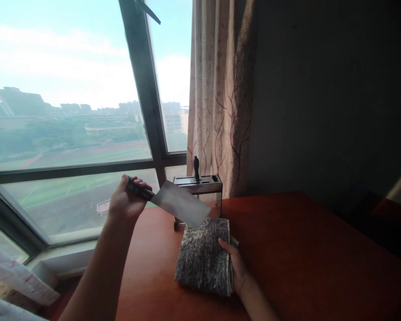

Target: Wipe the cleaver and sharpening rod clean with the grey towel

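Note:
My left hand (129, 196) is closed round the black handle of a cleaver (182, 203), raised above the table. Its broad grey blade points right and slightly down. Below the blade's far end, my right hand (235, 263) grips a folded grey cloth (203, 258) by its right edge, thumb on top and the other fingers hidden behind it. The cloth's upper edge comes close to the blade's corner; I cannot tell whether they touch. Behind the blade stands a metal knife rack (217, 179), partly covered, with one black-handled knife (196, 168) standing upright in its top.
The reddish-brown wooden table (287, 249) reaches from the window side to the dark wall (321, 98). A patterned curtain (220, 89) hangs behind the rack. A dark-framed window (70, 169) fills the left, with another curtain (13, 272) at the lower left.

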A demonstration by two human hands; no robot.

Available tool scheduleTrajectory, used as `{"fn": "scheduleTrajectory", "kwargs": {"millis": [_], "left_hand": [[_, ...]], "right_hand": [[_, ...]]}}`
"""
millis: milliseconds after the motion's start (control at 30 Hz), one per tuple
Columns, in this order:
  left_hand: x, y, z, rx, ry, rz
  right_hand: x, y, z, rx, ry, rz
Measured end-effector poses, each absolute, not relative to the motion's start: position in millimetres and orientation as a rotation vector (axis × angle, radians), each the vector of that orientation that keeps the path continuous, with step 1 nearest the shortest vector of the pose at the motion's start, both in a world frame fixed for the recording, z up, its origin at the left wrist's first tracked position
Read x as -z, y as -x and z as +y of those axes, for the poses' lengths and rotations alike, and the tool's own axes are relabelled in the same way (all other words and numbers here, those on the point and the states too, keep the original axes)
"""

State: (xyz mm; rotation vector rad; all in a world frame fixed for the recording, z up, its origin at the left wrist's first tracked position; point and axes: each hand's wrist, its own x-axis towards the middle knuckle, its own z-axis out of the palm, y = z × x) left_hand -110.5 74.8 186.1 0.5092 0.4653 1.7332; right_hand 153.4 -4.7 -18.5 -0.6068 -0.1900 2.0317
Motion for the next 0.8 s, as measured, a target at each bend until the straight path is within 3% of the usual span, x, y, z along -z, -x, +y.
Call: {"fn": "scheduleTrajectory", "kwargs": {"millis": [367,800], "left_hand": [[-72.8,79.3,29.9,-1.687,0.059,0.521],[-61.4,59.5,1.6,-1.662,-0.069,0.290]], "right_hand": [[-5.7,-163.7,-15.7,-2.013,0.321,-0.317],[-4.0,-167.0,-10.5,-1.973,0.461,-0.267]]}}
